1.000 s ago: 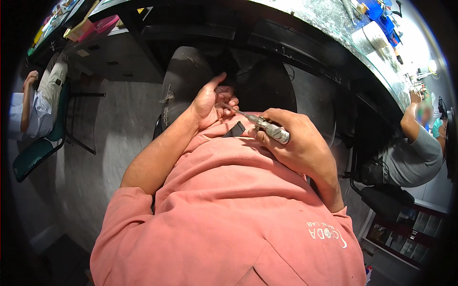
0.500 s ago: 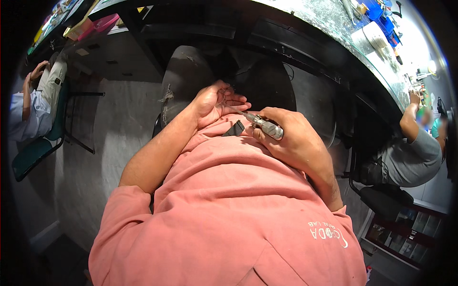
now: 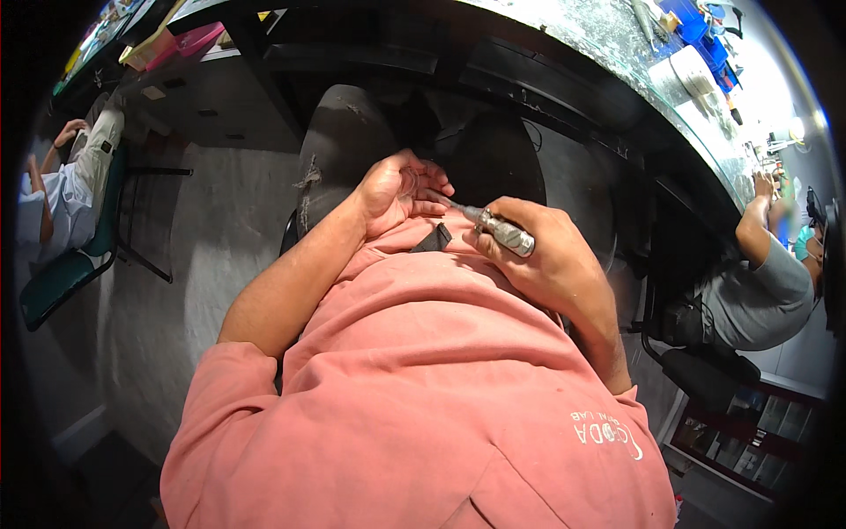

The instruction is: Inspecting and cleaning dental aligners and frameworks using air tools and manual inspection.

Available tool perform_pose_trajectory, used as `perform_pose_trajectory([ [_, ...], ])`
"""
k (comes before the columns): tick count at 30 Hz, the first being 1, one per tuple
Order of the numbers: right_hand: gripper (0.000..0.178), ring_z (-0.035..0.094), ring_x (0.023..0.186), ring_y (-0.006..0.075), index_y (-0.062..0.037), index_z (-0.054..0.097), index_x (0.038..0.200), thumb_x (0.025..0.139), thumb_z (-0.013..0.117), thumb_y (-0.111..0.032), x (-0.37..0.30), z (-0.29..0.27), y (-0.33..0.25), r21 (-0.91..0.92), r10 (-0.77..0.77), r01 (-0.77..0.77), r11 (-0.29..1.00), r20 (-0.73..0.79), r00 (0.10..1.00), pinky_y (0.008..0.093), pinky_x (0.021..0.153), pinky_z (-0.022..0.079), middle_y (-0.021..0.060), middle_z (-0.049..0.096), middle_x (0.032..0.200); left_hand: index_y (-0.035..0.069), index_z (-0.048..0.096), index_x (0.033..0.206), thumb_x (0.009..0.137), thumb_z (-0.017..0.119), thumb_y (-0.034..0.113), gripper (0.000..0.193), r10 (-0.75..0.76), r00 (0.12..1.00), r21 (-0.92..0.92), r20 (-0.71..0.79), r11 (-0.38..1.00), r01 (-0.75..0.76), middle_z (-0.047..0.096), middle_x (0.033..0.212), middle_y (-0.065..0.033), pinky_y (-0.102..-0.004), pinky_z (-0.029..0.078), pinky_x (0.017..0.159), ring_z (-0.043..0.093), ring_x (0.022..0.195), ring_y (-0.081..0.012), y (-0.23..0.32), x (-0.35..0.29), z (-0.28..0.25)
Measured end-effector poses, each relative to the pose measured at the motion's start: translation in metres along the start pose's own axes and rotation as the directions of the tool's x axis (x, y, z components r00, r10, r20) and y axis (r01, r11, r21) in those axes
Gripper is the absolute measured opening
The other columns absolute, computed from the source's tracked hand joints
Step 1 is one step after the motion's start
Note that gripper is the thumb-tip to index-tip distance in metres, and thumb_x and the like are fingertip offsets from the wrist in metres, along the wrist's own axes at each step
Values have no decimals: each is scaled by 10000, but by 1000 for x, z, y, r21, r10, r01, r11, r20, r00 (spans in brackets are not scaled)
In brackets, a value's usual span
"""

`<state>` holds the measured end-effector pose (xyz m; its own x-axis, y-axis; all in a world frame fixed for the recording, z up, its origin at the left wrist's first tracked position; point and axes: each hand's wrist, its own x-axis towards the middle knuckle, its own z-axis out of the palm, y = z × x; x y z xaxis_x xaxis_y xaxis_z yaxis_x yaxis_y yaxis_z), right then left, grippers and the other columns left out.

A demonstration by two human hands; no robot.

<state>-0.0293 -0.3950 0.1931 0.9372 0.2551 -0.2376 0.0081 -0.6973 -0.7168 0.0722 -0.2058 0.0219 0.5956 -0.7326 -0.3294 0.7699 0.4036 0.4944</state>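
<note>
In my right hand (image 3: 551, 247) is a metal rotary handpiece (image 3: 507, 234), its thick silvery body wrapped by the fingers and its thin nose pointing up and left. That nose reaches the fingertips of my left hand (image 3: 392, 189), which is turned palm up with its fingers curled. A small clear curved piece (image 3: 408, 182) shows faintly in the left palm; its full shape is too small and see-through to tell. Both hands are close together over my lap, just beyond the front of my pink shirt (image 3: 397, 353).
A dark workbench (image 3: 564, 97) with a dusty lit top runs across ahead. On its right end stand a white tub (image 3: 692, 70) and blue bins (image 3: 705, 44). One person (image 3: 758, 300) sits at the right, another (image 3: 70, 203) on a green chair (image 3: 57, 282) at the left.
My right hand and the handpiece have shifted slightly right. My left fingers have curled in a little more. The seated person at the left has moved an arm.
</note>
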Motion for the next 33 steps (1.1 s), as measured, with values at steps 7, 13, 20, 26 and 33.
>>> perform_pose_trajectory([
  [7,268,671,772,351,8,668,944,872,723,-245,-1,-1,0,-64,38,-39,997,-16,999,417,689,508,192,684,863,-16,618,976,941,377,280,383,-33,999,39,-12,999,33,661,912,-166,-363,579,757,663,744,-248,-2,3,-8],
  [13,280,666,788,351,4,668,949,869,733,-257,0,1,-1,-94,16,-20,995,-45,999,417,707,511,191,680,885,-6,608,965,960,360,283,381,-48,999,44,-2,998,48,663,908,-150,-335,566,712,651,725,-219,-1,2,-5],
  [20,275,648,684,298,8,661,926,878,748,-248,3,8,4,-119,-25,13,993,-101,995,375,646,499,177,664,783,36,555,863,982,375,289,333,-35,997,35,-75,999,37,591,774,-87,-264,502,561,559,598,-163,-3,0,7],
  [26,273,675,716,302,15,652,963,875,750,-224,3,15,9,-165,-130,103,981,-165,978,363,659,523,171,674,817,76,508,816,992,381,334,336,-92,996,-12,15,996,93,434,658,1,-199,280,420,360,519,-85,2,0,0],
  [33,274,689,745,296,16,648,978,871,758,-211,1,14,8,-115,-142,123,986,-169,975,361,668,533,164,676,848,79,510,805,997,356,349,366,-97,995,-115,3,989,97,432,661,3,-202,274,436,375,546,-87,0,-1,3],
])
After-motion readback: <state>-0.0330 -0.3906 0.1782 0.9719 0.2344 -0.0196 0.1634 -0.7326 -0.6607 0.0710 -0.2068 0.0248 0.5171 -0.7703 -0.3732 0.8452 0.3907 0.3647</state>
